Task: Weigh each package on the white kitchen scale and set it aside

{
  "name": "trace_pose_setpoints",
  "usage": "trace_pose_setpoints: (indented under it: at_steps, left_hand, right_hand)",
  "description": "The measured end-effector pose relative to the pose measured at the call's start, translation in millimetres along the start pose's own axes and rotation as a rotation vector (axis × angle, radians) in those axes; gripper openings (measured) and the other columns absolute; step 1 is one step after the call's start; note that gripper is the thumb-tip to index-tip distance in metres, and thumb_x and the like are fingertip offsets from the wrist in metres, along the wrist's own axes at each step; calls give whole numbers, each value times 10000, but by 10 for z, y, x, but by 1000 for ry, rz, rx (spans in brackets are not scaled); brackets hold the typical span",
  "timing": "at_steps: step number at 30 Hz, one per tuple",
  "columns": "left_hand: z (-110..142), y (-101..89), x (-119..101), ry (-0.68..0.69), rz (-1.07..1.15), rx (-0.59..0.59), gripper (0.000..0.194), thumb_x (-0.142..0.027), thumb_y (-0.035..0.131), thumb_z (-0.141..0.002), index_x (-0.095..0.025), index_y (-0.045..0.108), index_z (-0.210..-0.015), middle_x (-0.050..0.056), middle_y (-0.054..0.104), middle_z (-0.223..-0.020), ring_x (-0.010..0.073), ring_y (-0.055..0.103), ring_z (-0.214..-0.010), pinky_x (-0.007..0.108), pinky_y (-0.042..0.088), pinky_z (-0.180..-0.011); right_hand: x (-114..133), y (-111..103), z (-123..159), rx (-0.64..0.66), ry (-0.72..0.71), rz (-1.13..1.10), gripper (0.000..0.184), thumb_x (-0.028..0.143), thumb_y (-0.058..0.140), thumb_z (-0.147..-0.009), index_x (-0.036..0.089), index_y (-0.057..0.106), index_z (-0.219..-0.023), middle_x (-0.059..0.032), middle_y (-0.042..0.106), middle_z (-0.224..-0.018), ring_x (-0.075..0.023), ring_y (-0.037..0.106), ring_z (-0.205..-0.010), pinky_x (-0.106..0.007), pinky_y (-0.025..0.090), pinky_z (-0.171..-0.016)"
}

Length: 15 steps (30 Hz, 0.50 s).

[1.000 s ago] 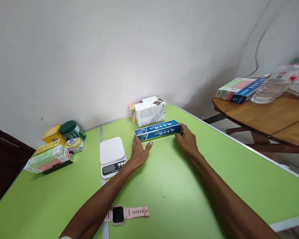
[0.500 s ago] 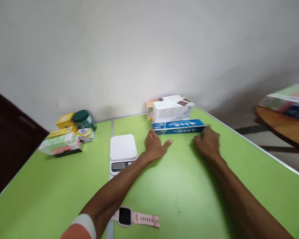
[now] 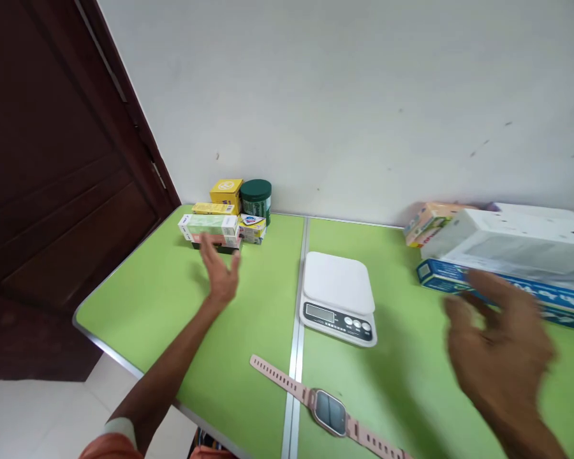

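My left hand (image 3: 220,274) is open over the left part of the table, its thumb apart from the fingers and nothing in it. Just beyond its fingertips are stacked long boxes, the top one green and white (image 3: 209,224). My right hand (image 3: 502,347), blurred, hangs open and bare at the right, thumb and fingers apart. It partly covers the long blue toothpaste boxes (image 3: 562,305), which lie before a white box (image 3: 521,237). Between my hands sits a white digital kitchen scale (image 3: 338,284) with a bare platform.
A pink-strapped smartwatch (image 3: 330,411) lies near the front, across the metal seam of the green table (image 3: 263,306). At the back left are yellow boxes (image 3: 227,191) and a green-lidded tub (image 3: 256,197). An orange carton (image 3: 430,223) leans by the wall. A dark door (image 3: 67,191) stands left.
The view has swung left. Both hands have come off the blue toothpaste boxes; my left hand has moved across to the stacked boxes, and my right hand has lifted back toward me.
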<state>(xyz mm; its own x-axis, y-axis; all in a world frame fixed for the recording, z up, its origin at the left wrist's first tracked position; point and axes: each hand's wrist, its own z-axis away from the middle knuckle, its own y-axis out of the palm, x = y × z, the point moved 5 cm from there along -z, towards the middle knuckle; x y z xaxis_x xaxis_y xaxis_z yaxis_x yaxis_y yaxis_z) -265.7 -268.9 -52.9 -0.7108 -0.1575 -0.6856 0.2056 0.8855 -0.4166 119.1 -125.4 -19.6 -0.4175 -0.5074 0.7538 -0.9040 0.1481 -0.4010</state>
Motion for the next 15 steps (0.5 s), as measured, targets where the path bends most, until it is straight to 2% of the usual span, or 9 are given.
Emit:
trace_pose_setpoints:
  at_steps: [1,2,4,6,8,11,13,15]
  left_hand:
    - [-157,-134,258,-71,-42,-96,964,-623,482,-987,-30,103,-1646,294,119,-1735,341,75,-1650,514,89,-1337]
    - [-290,-249,484,-140,-76,-169,964,-621,468,-992,-7,102,-1639,314,121,-1725,345,80,-1648,511,89,-1335]
    - [-485,-407,829,-250,-112,-235,948,-607,448,-1002,3,96,-1637,327,134,-1718,345,96,-1645,517,91,-1329]
    - [-595,-485,1046,-311,-107,-243,909,-589,423,-1016,-16,101,-1644,312,173,-1718,339,129,-1641,530,92,-1325]
    - [-652,-505,1165,-328,-75,-229,863,-577,390,-1029,-42,126,-1652,283,232,-1715,332,176,-1632,534,87,-1325]
    - [-708,-473,1240,-325,2,-175,806,-602,363,-1035,-109,207,-1654,223,335,-1698,308,253,-1614,510,117,-1328]
    - [-745,-441,1258,-338,64,-114,778,-639,367,-1028,-153,293,-1631,193,390,-1679,299,304,-1597,497,176,-1321]
    - [-781,-427,1259,-354,123,-62,751,-672,377,-1018,-181,388,-1585,175,427,-1662,296,355,-1574,482,233,-1308]
  right_hand:
    - [180,345,-33,30,-24,-47,492,580,480,-1006,377,542,-1449,-100,590,-1465,-402,622,-1281,-665,513,-1052]
    - [369,733,-48,119,-51,-114,504,584,515,-984,314,592,-1403,-116,631,-1427,-383,668,-1204,-660,533,-1031]
    - [730,1522,-11,355,-58,-258,564,588,533,-976,252,589,-1425,-132,621,-1481,-356,652,-1261,-627,507,-1094]
    - [1055,2190,79,508,-84,-349,669,651,525,-965,207,574,-1462,-150,603,-1516,-358,532,-1426,-612,380,-1219]
    - [1255,2708,159,567,-19,-432,812,745,470,-956,170,510,-1529,-147,509,-1610,-357,398,-1535,-595,243,-1295]
    - [1413,3214,237,589,32,-446,1031,882,339,-913,95,443,-1571,-170,399,-1676,-398,252,-1597,-601,153,-1316]
    - [1452,3401,271,595,49,-434,1136,925,278,-886,35,408,-1580,-206,346,-1694,-420,198,-1609,-602,123,-1318]
    - [1455,3498,302,592,67,-424,1191,934,260,-880,-11,346,-1601,-236,285,-1710,-411,160,-1620,-584,96,-1322]
